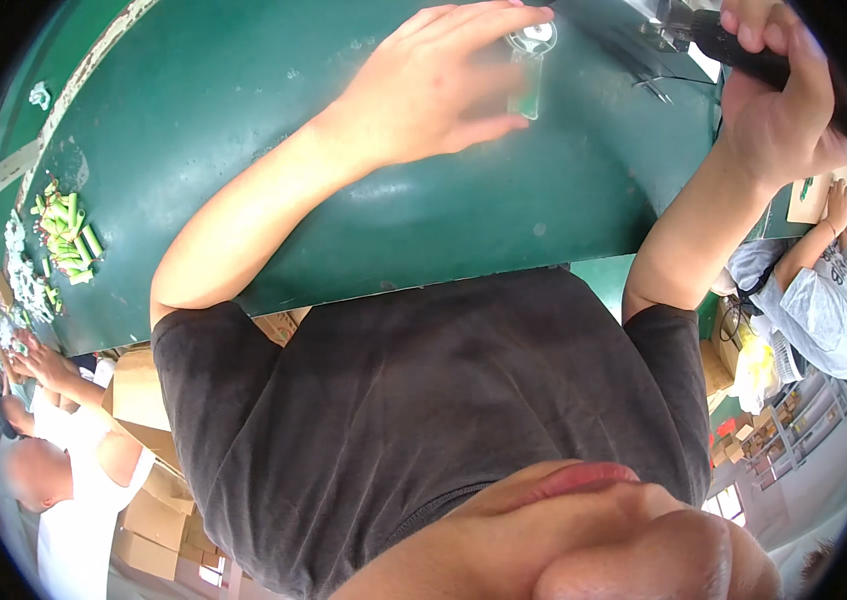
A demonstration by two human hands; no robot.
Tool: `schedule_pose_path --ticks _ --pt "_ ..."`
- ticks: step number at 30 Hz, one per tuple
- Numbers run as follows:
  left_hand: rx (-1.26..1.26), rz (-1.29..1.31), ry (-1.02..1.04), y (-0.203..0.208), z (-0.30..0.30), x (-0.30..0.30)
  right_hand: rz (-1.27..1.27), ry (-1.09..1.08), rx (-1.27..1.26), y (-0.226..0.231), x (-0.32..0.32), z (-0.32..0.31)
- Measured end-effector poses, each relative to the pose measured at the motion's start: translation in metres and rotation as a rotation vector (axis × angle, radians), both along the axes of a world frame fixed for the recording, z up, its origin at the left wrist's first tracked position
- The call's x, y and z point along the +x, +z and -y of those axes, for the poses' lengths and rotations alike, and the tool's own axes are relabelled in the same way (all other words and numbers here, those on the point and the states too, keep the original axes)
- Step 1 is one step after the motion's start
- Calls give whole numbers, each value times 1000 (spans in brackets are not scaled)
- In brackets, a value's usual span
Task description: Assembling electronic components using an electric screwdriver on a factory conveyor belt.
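Note:
My left hand [433,85] lies palm down over the green tabletop with its fingers stretched and spread around a small clear piece with a round, shiny top [531,40]. Part of that hand is smeared by motion, and whether it touches the piece is unclear. At the upper right, my raised right hand [778,105] is closed around the black handle of a tool [743,48]. A metallic part [671,28] shows at the tool's far end; its exact kind cannot be made out.
Several bright green tube-like pieces [68,235] lie heaped at the table's left, beside clear parts [28,270]. Thin dark leads [648,88] lie near the tool. Co-workers sit at left [83,480] and right [813,310]. Cardboard boxes [153,520] stand below left.

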State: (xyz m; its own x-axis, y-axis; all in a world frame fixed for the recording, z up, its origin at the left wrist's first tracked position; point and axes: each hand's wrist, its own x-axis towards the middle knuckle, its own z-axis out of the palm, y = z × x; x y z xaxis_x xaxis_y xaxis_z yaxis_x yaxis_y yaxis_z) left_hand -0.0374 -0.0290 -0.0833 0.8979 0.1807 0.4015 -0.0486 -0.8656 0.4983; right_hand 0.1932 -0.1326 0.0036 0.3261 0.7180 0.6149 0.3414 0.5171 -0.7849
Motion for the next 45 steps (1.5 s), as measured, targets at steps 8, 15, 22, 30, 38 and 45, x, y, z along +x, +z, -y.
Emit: schedule_pose_path --ticks 8,15,22,30,38,45 --pt "11 -200 47 21 3 9 -66 149 -62 -31 -29 2" --pt "271 261 17 -35 -9 9 -163 107 -99 -41 -62 -7" --pt "272 197 49 -35 -4 2 -174 68 -103 -53 -64 -9" --pt "-5 -12 20 -2 -1 0 -235 248 -77 -60 -62 -14" --pt "19 -17 60 -4 2 -1 -218 291 -84 -60 -63 -22" --pt "-78 -36 87 15 -1 6 -331 141 -55 -35 -58 -12"
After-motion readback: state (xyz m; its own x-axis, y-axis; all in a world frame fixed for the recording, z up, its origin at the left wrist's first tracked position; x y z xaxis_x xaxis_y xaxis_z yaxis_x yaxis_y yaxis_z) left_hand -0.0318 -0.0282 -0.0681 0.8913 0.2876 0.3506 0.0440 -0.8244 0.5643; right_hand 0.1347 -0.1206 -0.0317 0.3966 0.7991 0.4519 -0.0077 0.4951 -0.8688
